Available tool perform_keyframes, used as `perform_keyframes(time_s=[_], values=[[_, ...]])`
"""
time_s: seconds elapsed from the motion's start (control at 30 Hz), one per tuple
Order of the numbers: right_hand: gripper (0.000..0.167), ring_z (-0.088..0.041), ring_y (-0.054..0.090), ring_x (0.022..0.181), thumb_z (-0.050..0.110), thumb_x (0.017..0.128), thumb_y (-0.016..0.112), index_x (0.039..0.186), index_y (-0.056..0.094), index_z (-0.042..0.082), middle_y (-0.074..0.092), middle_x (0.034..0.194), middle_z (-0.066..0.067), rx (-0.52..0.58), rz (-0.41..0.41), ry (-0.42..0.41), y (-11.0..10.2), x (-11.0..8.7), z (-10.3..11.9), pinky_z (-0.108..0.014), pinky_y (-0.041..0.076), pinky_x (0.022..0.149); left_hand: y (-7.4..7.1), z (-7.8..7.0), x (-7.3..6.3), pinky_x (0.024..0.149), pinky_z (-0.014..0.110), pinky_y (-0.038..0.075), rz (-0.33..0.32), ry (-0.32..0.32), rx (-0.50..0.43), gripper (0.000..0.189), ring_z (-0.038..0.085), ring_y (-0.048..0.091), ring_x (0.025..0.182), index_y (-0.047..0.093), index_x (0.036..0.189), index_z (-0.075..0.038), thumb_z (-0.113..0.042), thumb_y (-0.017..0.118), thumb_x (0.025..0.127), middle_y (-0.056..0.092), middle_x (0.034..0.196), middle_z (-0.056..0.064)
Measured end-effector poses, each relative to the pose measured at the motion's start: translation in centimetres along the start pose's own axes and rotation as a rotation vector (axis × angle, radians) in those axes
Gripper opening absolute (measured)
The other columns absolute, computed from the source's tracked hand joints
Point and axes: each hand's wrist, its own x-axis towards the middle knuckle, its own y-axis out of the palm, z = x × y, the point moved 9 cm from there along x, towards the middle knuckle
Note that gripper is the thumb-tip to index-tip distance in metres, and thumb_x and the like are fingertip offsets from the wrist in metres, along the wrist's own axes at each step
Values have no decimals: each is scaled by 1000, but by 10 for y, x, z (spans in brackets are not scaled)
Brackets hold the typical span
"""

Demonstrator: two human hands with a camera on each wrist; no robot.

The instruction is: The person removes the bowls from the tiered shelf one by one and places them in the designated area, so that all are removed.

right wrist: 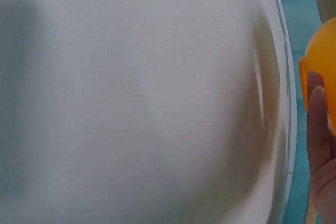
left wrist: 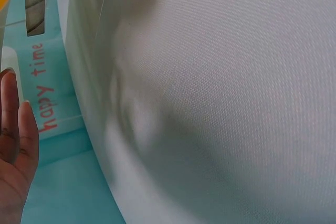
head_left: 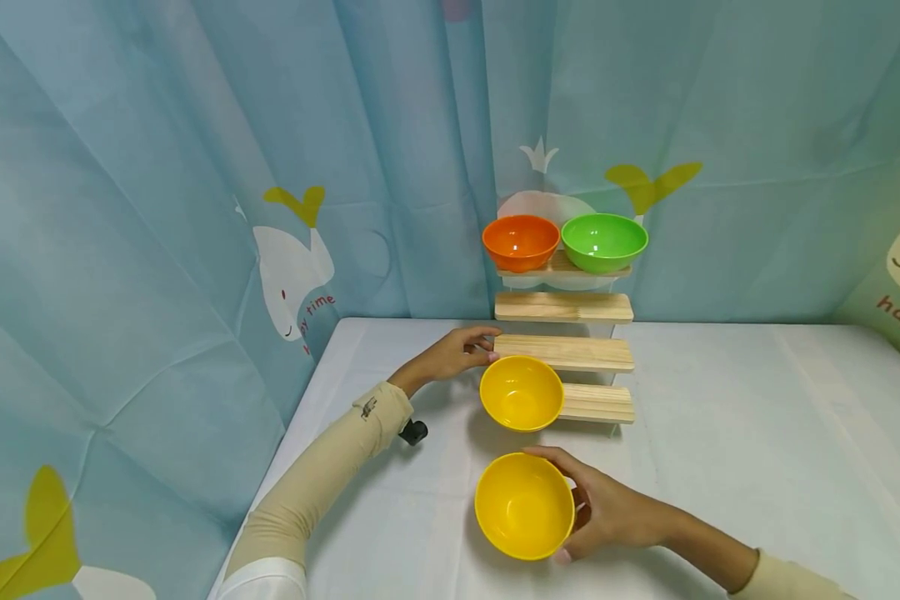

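A yellow bowl (head_left: 522, 395) sits at the left end of the lowest step of a wooden stepped rack (head_left: 598, 405). My left hand (head_left: 456, 353) is at the rack's left side, its thumb close to that bowl's rim. In the left wrist view the fingers (left wrist: 29, 137) look fairly straight and apart from the bowl, which shows only at the corner. Nearer to me, my right hand (head_left: 613, 507) grips a second yellow bowl (head_left: 523, 507) by its right side, fingers on the far rim and thumb on the near one. The right wrist view shows fingers against this bowl (right wrist: 326, 51).
On the top step stand an orange bowl (head_left: 521, 243) at left and a green bowl (head_left: 604, 242) at right. A white cloth covers the table (head_left: 750, 433). Blue printed curtains (head_left: 412, 167) hang behind and to the left. A small black object (head_left: 414, 432) is by my left wrist.
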Motion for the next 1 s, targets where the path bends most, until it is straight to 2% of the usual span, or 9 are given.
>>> perform_keyframes(time_s=[0.3, 0.43, 0.57, 0.83, 1.0], values=[[103, -27, 66, 102, 4, 77, 83, 158, 22, 23, 41, 142, -26, -4, -54, 7, 3, 8, -4, -41, 61, 77, 0, 1, 1, 96, 30, 53, 1, -7, 20, 51, 24, 61, 121, 49, 149, -12, -26, 62, 102, 62, 134, 13], [102, -25, 69, 98, 6, 77, 84, 157, 24, 24, 41, 143, -25, 5, -49, 20, 8, 14, -8, -40, 61, 76, -1, -1, 0, 98, 32, 53, 4, -8, 22, 51, 25, 61, 122, 48, 149, -11, -25, 61, 102, 62, 134, 14], [103, -24, 70, 96, 7, 76, 85, 158, 22, 19, 39, 144, -24, 8, -33, 8, 16, 21, -8, -39, 62, 75, -1, -2, -1, 99, 32, 53, 6, 2, 27, 51, 25, 60, 123, 48, 150, -10, -26, 61, 102, 61, 135, 14], [107, -24, 70, 98, 15, 76, 87, 159, 19, 17, 40, 146, -19, 16, -32, 67, 24, 34, -11, -38, 61, 79, -1, -1, 0, 101, 33, 52, 3, 6, 31, 52, 25, 60, 123, 48, 149, -8, -25, 62, 102, 62, 135, 13], [107, -23, 69, 100, 17, 76, 87, 159, 19, 14, 39, 148, -18, 12, -36, 65, 28, 42, -9, -37, 61, 80, -2, -1, 0, 101, 33, 51, 4, -4, 34, 51, 24, 60, 123, 49, 149, -11, -26, 62, 102, 62, 134, 13]])
